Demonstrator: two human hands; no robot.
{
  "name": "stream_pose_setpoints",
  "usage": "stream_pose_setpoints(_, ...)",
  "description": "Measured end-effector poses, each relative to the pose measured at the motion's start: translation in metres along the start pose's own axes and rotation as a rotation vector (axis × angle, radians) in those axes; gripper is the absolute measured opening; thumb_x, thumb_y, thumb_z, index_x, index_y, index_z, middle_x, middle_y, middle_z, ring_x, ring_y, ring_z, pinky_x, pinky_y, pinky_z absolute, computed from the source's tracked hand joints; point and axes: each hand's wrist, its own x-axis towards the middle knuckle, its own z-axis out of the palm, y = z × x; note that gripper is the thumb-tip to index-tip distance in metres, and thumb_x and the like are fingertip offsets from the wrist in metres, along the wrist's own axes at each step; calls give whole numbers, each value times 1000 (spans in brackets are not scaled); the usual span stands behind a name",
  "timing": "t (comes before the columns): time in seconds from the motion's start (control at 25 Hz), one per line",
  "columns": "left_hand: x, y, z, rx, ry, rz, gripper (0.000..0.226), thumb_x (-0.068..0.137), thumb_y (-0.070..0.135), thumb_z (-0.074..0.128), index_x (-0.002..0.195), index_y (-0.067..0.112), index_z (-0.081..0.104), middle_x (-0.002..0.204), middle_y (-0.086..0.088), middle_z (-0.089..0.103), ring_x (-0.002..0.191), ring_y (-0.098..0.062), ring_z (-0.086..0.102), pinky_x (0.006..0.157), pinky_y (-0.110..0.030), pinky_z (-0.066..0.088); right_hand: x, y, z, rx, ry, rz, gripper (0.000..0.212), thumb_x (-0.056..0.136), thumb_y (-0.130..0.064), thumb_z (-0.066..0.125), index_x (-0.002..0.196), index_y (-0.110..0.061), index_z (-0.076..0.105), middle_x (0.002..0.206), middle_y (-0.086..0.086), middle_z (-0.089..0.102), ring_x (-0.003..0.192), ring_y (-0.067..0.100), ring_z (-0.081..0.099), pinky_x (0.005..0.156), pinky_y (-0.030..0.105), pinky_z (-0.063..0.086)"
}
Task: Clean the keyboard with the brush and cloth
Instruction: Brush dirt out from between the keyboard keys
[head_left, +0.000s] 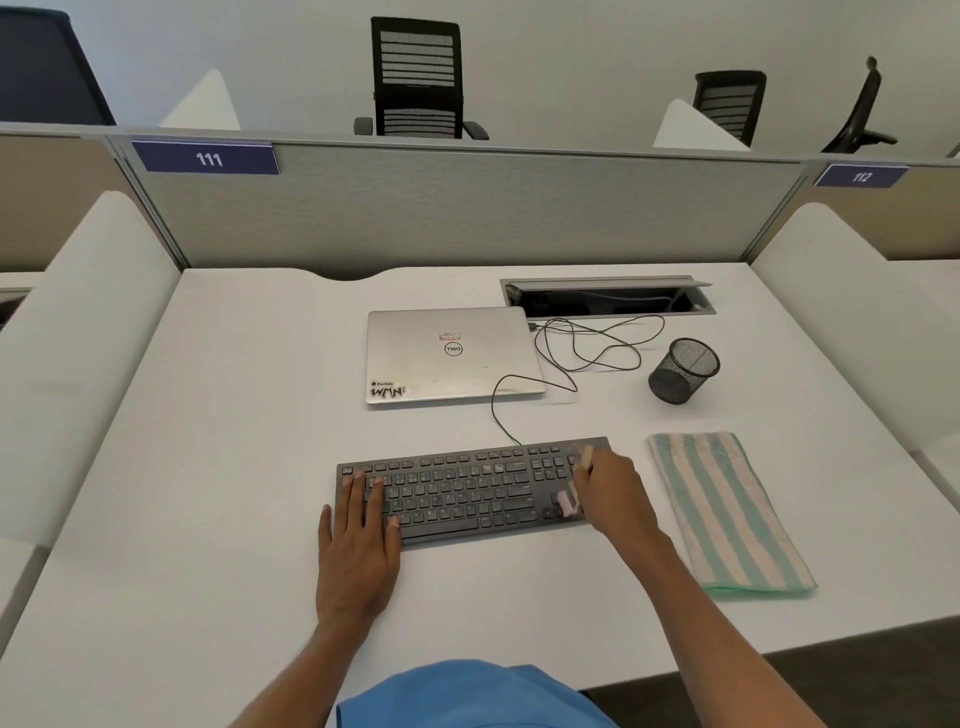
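Keyboard (467, 486) steadied by our flat left hand (358, 548); right hand (615, 493) grip holds brush (567, 506); hard strokes may dislodge keycaps (452, 493).

I'm seeing open desk (208, 467) left of the keyboard (467, 483), while cloth (727, 514), cup (683, 370) and cable (500, 421) are crowding the right.

**Brush (569, 505) down on the keyboard (467, 488)**

Right grip (610, 493) is curled round the brush, with the pale bristles on the keys at the right end and the handle tip poking up past the knuckles. Left grip (358, 540) lies flat, fingers straight across the left-hand keys. The striped cloth (727, 514) sits folded on the surface (234, 415) just right of the keyboard, untouched. Behind are a closed laptop (452, 353), a looping cable (587, 348) and a mesh cup (683, 371).
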Motion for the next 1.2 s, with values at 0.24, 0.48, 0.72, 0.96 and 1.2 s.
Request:
stream_pose_setpoints(0.24,0,1,-1,1,-8,-4,64,106,43,25,164,16,33,175,-4,20,163,-20,9,130,-53,16,-10,6,12,-58,-21,-12,28,103,-22,43,78,-14,52,74,0,57,69,20,57,59,32,45)
stream_pose_setpoints(0.48,0,1,0,5,-11,-5,64,107,43,25,163,15,34,175,-5,21,163,-21,10,130,-53,16,-11,1,11,60,37,-19,28,103,-24,47,78,-13,53,77,2,61,72,22,60,59,33,45)
stream_pose_setpoints(0.72,2,0,-1,0,-5,-5,64,106,42,26,163,15,35,174,-5,23,163,-22,12,130,-54,18,-22,10,13,6,-24,-5,31,103,-24,46,73,-15,50,70,-1,56,63,18,53,51,27,33)
stream_pose_setpoints(0.96,0,2,-1,-4,-3,0,64,106,42,26,163,15,35,174,-5,23,162,-22,13,130,-54,18,-26,4,10,245,99,-33,44,107,-23,38,64,-17,47,62,-6,55,55,13,54,46,19,31)
stream_pose_setpoints(1.2,0,1,-2,-10,-4,0,63,106,42,26,163,16,34,174,-4,22,163,-21,12,130,-54,18,-18,8,12,41,-13,3,31,103,-21,45,74,-11,52,72,1,57,62,15,52,50,27,37)
